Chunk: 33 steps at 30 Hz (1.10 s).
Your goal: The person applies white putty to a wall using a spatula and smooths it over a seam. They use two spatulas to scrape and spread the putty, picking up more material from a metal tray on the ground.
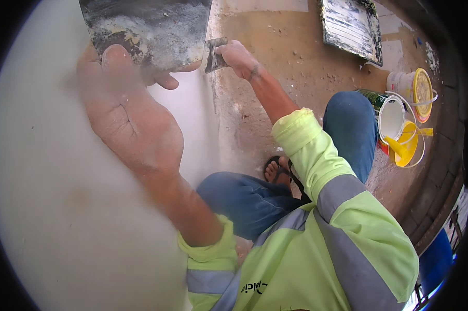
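Note:
My left hand, dusty and close to the camera, is closed on a dark flat plasterer's plate. Its thumb presses on the near edge and its fingers reach underneath. Pale plaster smears cover the plate's face, and its far edge runs out of view. Farther off and to the right, my right hand grips a small dark scraper, also smeared pale. The scraper is beside the lower part of the white wall; whether it touches the wall, I cannot tell.
A black tray coated in white plaster lies on the brown, gritty floor. To the right are a tipped open bucket, a lidded white bucket and a yellow plastic piece. My bent knees are close by.

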Motion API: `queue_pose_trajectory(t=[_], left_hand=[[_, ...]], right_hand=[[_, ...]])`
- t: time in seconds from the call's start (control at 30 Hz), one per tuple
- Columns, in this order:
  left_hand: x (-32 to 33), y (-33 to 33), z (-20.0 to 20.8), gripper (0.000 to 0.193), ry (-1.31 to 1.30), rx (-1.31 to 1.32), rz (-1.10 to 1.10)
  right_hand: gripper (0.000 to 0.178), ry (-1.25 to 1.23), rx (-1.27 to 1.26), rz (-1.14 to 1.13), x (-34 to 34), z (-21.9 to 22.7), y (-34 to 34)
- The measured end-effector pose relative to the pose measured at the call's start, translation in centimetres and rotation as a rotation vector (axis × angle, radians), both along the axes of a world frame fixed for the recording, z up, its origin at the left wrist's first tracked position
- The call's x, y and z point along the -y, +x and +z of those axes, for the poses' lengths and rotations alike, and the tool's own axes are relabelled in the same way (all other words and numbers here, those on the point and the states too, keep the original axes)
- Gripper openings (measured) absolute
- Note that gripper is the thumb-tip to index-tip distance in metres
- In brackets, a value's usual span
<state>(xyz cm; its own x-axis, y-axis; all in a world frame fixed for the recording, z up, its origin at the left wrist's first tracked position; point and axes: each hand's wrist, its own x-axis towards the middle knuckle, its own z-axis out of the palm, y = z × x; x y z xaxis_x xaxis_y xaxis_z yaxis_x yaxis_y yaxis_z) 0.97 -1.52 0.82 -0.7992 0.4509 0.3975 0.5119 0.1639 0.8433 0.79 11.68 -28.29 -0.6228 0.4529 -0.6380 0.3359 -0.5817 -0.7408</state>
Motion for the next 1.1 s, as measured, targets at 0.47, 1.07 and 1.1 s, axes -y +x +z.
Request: queue_pose_trajectory(t=[0.47,1.07,1.1], left_hand=[[0.3,0.3,1.0,0.031,0.014,0.019,0.039],[0.9,0.2,0.6,0.033,0.023,-0.020,0.035],[1.0,0.1,0.2,0.033,0.021,-0.012,0.029]], right_hand=[[0.024,0.389,-0.199,-0.125,5.6,1.4,4.0],[0.040,0.561,-0.248,-0.117,8.2,-1.0,5.3],[0.044,0.729,-0.364,-0.246,8.3,-2.1,4.5]])
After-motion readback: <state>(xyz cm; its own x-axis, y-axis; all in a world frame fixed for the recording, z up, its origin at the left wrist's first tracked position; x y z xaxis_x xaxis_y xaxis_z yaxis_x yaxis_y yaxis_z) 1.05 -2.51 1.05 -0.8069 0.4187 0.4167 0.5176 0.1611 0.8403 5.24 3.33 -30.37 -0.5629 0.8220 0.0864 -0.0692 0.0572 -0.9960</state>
